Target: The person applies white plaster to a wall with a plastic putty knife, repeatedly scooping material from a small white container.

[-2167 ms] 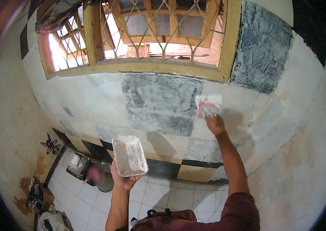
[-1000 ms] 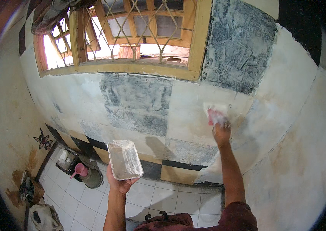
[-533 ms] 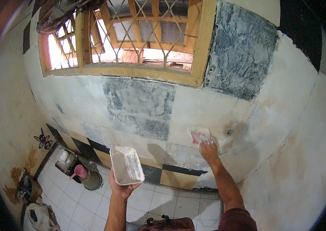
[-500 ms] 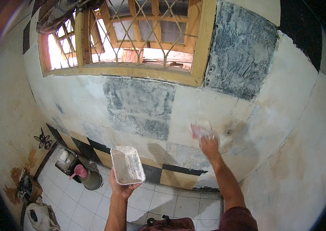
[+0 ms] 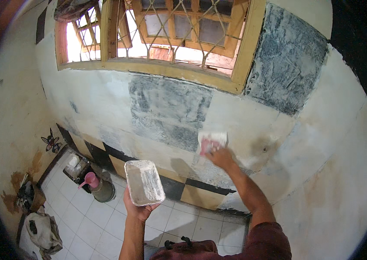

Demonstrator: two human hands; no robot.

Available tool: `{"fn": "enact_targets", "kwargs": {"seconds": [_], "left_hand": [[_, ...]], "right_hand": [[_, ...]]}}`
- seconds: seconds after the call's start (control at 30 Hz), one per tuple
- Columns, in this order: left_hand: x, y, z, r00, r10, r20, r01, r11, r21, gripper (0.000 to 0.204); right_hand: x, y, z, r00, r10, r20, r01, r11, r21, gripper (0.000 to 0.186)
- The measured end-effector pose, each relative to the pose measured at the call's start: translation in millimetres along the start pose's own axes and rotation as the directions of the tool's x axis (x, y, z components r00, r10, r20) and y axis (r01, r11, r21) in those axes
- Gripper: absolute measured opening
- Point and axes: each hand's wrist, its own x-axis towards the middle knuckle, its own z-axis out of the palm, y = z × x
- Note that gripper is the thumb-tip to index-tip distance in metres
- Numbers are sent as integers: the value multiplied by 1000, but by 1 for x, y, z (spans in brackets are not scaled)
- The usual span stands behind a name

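My left hand (image 5: 138, 209) grips a white rectangular tub (image 5: 136, 184) from below, its inside smeared with pale filler paste. Against the wall, my right hand (image 5: 220, 157) holds a putty spreader (image 5: 213, 138) with a pinkish-red grip and a wide whitish blade; motion blurs it slightly. The blade sits at the lower right corner of a dark grey square (image 5: 166, 108) thinly streaked with white. Around it the wall (image 5: 246, 121) is cream and off-white, with patchy filler.
Above is a yellow-framed window (image 5: 149, 67) with a diamond grille. Low at the left stand a dark bucket (image 5: 105, 193) and a pink dipper (image 5: 91, 179) on white floor tiles (image 5: 82, 208). A pale sack (image 5: 45, 232) lies in the lower left corner.
My right hand and the spreader have moved left along the wall, to the dark square's edge. The tub stays nearly in place, while the view has shifted slightly.
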Motion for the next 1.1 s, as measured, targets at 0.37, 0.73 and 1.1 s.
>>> {"fn": "enact_targets", "kwargs": {"seconds": [0.37,0.73,1.1], "left_hand": [[-11,-1,0,1000,15,-16,-15,999,-29,69],[-20,2,-1,999,42,-17,-42,999,-22,66],[-23,15,-14,996,82,-22,-83,995,-56,71]], "right_hand": [[51,4,-35,923,56,381,-128,978,166,37],[126,46,-31,980,140,145,-140,990,-10,34],[201,33,-90,990,123,-66,-117,990,84,27]]}}
